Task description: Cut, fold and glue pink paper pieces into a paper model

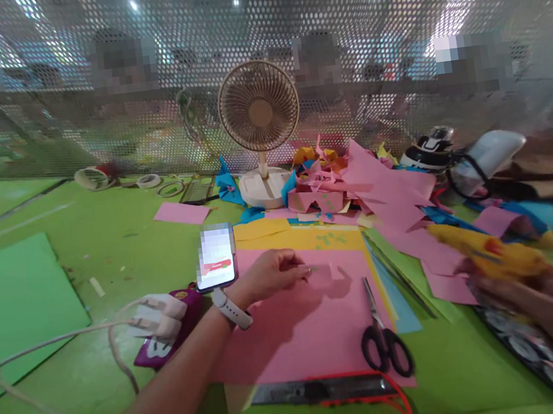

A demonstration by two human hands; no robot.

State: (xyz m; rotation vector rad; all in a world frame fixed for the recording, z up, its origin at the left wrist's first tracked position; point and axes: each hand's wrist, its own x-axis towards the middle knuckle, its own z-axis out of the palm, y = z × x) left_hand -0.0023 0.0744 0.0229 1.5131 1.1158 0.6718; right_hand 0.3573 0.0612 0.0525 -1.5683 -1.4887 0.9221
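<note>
My left hand [284, 272], with a white watch on its wrist, hovers above a pink paper sheet [293, 346]. Its thumb and fingertips are pinched together. A tiny pale speck shows at the tips, too small to name. At the right edge my right hand [544, 298] is wrapped around a yellow glue gun [488, 251], blurred by motion, its narrow end towards the left. Black-handled scissors [384, 341] lie on the pink sheet's right side, blades pointing away. A dark utility knife [323, 388] with red cord lies along the sheet's near edge.
A phone [216, 258] lies beside a purple power strip [171, 331] with white plugs and cables. A fan [259, 111] stands at the back before a perforated metal screen. Pink paper scraps [379, 181] pile up right of it. Green sheets lie left, a black patterned object [519, 342] right.
</note>
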